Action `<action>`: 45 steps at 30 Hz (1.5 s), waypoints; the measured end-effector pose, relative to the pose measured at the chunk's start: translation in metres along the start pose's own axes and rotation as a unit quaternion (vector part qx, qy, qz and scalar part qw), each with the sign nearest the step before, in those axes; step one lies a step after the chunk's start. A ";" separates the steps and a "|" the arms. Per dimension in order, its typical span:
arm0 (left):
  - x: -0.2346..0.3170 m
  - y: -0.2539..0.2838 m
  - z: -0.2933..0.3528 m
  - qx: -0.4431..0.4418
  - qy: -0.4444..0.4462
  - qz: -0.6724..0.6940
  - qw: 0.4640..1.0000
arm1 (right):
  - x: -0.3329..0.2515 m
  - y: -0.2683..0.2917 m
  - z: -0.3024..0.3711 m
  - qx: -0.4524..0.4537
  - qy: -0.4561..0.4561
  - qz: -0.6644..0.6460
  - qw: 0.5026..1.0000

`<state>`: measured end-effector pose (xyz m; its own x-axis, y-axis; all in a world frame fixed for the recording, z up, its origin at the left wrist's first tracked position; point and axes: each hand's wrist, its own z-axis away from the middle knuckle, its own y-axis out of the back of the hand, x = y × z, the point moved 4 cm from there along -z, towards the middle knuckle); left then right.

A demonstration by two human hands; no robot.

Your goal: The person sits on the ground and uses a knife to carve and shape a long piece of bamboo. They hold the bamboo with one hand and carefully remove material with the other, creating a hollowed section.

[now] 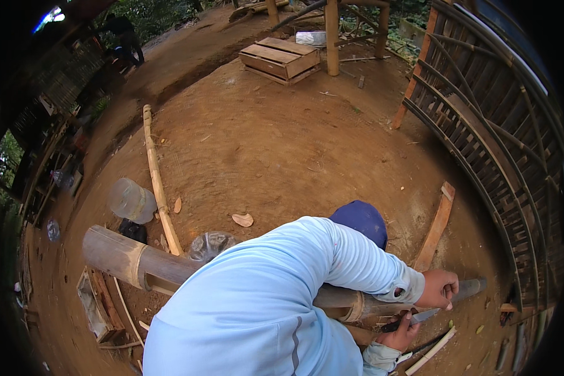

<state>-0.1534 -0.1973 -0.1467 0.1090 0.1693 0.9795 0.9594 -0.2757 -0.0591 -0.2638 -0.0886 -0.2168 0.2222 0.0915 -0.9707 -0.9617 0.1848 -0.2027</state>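
Observation:
My left hand (438, 289), at the end of a long light-blue sleeve, lies over the right part of a thick bamboo pole (382, 306). Its fingers are curled closed near the knife tip; what they pinch, if anything, is hidden. Below it, my right hand (400, 336) grips the dark handle of a knife (425, 316), the blade pointing right alongside the pole. The pole crosses under my left arm, which covers its middle; its left end (113, 250) shows long openings cut in the wall. Rounded dark blue cloth (362, 224) shows beyond my sleeve.
A wooden plank (435, 225) and a bamboo fence panel (482, 135) are at right. A thin pole (154, 175), a clear plastic container (133, 200) and a clear bag (212, 244) lie left. A slatted crate (279, 59) sits far back; a person (124, 37) is far left.

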 end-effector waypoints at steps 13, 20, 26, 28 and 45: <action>-0.001 -0.017 0.025 -0.230 0.080 -0.140 0.960 | -0.005 0.005 -0.012 -0.006 0.070 -0.008 0.998; -0.007 -0.018 0.024 -0.210 0.044 -0.115 0.970 | -0.006 0.004 -0.014 -0.018 0.066 -0.026 0.997; 0.000 -0.014 0.022 -0.200 0.078 -0.166 0.963 | 0.003 0.017 -0.019 -0.057 0.021 -0.019 0.998; -0.009 -0.016 0.019 -0.188 0.081 -0.149 0.967 | 0.000 0.014 -0.016 -0.051 0.038 -0.008 0.998; -0.019 -0.017 0.013 -0.150 0.039 -0.106 0.982 | 0.007 0.017 -0.010 -0.042 0.004 -0.026 0.999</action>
<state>-0.1689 -0.1837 -0.1664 -0.1153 0.1836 0.9762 0.8371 -0.5111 0.1950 -0.2800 -0.0948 -0.2288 0.2703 0.0760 -0.9598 -0.9593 0.1057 -0.2618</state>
